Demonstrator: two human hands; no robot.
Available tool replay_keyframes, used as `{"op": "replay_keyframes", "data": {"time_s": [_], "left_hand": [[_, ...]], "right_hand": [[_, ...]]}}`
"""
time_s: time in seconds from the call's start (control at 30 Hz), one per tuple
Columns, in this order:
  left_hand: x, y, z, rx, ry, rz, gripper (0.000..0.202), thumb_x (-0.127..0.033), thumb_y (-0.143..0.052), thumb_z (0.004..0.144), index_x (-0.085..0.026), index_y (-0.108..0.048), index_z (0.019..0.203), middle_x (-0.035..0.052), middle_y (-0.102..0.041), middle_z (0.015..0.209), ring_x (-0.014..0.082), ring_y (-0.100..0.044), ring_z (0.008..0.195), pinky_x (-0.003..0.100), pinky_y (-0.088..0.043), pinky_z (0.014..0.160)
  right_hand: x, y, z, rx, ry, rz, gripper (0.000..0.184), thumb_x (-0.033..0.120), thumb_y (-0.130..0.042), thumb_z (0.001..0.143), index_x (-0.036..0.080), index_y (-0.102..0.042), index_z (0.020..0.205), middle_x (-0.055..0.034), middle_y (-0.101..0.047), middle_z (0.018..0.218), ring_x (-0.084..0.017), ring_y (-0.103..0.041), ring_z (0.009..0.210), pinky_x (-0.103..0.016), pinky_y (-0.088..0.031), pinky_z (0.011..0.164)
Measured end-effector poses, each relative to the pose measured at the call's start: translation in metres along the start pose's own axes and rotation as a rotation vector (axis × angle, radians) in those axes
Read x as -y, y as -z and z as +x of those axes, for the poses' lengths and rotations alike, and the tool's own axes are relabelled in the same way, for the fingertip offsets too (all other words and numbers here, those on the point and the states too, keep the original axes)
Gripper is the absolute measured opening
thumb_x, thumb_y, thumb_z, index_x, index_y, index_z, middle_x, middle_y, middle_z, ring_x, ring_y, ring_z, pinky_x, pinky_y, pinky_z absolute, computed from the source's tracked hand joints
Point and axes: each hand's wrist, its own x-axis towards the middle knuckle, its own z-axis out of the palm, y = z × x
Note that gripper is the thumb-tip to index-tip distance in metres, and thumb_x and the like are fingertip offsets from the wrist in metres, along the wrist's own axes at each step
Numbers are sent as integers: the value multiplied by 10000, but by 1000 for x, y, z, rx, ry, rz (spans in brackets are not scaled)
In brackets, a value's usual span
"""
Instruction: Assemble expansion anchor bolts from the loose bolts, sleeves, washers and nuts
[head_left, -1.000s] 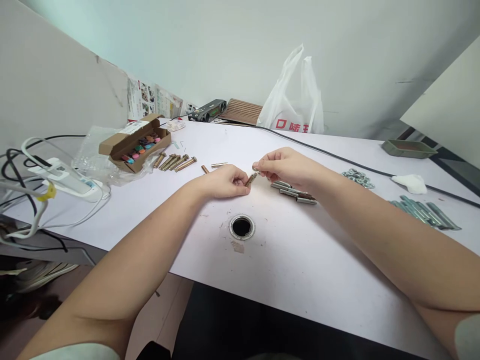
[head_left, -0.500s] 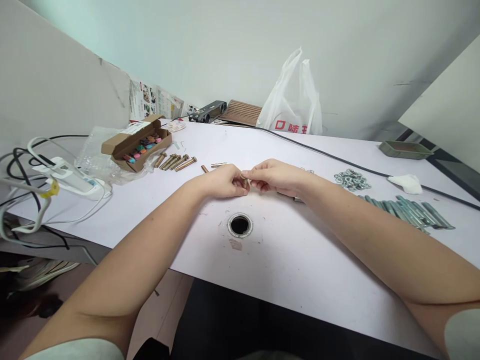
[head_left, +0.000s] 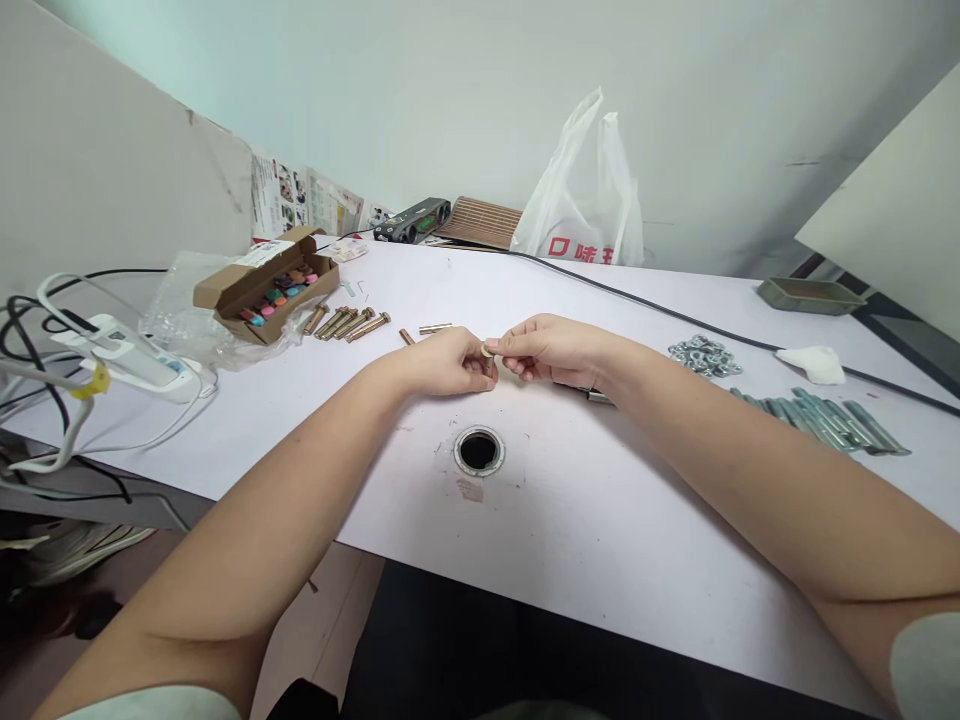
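Observation:
Both hands meet above the white table [head_left: 600,520], just beyond a round cable hole [head_left: 478,451]. My left hand [head_left: 447,361] is closed round a small brass-coloured bolt [head_left: 488,364], most of it hidden by the fingers. My right hand [head_left: 551,349] pinches a small metal ring [head_left: 487,351] at the bolt's end. A few grey metal pieces [head_left: 598,396] lie under my right wrist. Several brass bolts [head_left: 346,324] lie in a row to the left, with two loose pieces [head_left: 424,331] beside them.
An open cardboard box [head_left: 264,284] of coloured bits sits at the left by a power strip [head_left: 127,355] and cables. At the right lie a pile of nuts [head_left: 703,354], several silver bolts [head_left: 821,420], a white cloth [head_left: 815,364], a green tray [head_left: 810,295]. A plastic bag [head_left: 585,215] stands at the back.
My right hand has come left and down to meet the left hand. The bolt, which stuck out between the two hands, is now almost covered by the fingers.

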Motion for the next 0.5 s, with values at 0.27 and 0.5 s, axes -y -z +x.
{"op": "replay_keyframes", "data": {"time_s": [0.27,0.5], "left_hand": [[0,-1,1,15,5,-33,203,-314,-670,728,-168,-734,854,3,-645,675,110,-533,609,232,-393,572],[-1,-1,1,17,58,-17,181,-312,-671,722,-183,-698,846,-1,-636,684,122,-550,619,240,-390,564]], "right_hand": [[7,27,-2,-421,168,-488,383,513,-694,797,168,-585,673,-51,-623,700,-124,-486,601,-287,-390,597],[-13,39,18,-461,156,-1072,310,438,-676,778,166,-749,907,-86,-709,881,-190,-584,755,-315,-400,679]]}}
